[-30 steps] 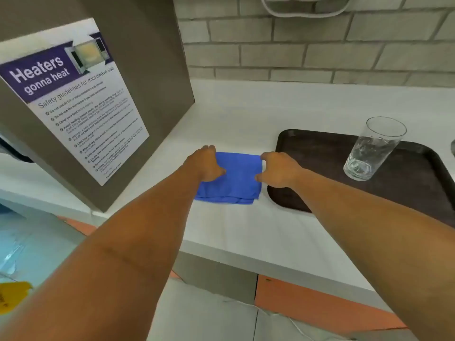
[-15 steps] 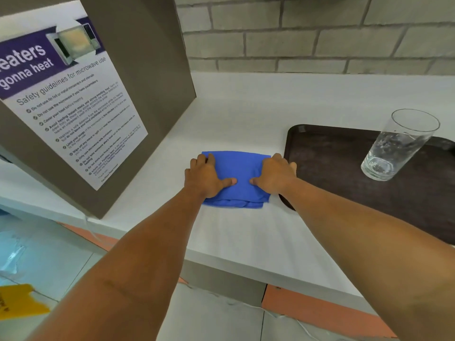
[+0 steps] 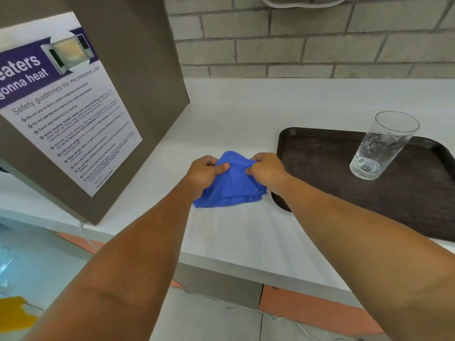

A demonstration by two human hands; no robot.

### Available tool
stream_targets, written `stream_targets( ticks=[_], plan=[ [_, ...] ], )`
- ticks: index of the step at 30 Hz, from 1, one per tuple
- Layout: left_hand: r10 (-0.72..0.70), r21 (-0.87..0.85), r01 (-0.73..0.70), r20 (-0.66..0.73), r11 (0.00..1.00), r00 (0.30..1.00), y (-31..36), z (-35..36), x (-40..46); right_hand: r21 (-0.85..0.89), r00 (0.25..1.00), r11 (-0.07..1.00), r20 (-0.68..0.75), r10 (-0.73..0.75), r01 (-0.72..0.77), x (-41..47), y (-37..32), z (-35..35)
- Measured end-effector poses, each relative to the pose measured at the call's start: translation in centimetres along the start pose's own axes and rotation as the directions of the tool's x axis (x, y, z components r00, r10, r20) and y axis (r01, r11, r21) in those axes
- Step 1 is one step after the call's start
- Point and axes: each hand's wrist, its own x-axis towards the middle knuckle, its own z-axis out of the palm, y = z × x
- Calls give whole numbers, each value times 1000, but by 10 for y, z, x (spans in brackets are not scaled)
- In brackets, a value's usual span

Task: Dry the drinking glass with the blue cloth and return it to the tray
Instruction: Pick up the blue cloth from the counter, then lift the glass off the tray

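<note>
The blue cloth point(image 3: 232, 183) is bunched up on the white counter, its far edge raised off the surface. My left hand point(image 3: 205, 172) pinches its left side and my right hand point(image 3: 267, 169) pinches its right side. A clear drinking glass point(image 3: 382, 146) stands upright on the dark brown tray point(image 3: 320, 153) to the right, well apart from both hands. The tray's near left corner sits just under my right wrist.
A tall grey panel point(image 3: 138, 77) with a microwave safety poster point(image 3: 61, 107) stands on the counter point(image 3: 246, 114) at left. A brick wall runs behind. The counter's front edge lies below my forearms, with floor beneath.
My hands went from lying flat on the folded cloth to gripping it and lifting its far edge, so the cloth is now bunched. The glass has stayed in place.
</note>
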Motion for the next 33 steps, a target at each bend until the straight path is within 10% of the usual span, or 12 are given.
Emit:
stream_targets(
  ticks=[10,14,20,27,33],
  plan=[
    [67,-468,51,232,883,970,51,41,-6,827,988,543,89,126,-144,-39,6,-65],
    [57,-507,80,248,858,967,66,75,-7,726,953,683,-146,266,-79,-61,54,-99],
    [92,-486,49,262,872,961,86,119,-12,560,668,828,-631,394,40,-75,135,-145],
    [40,-446,79,252,891,967,98,150,-15,550,889,821,-439,127,154,-46,146,-195],
    [51,-424,43,206,905,977,109,164,-18,521,924,843,-373,88,130,-29,144,-203]
  ],
)
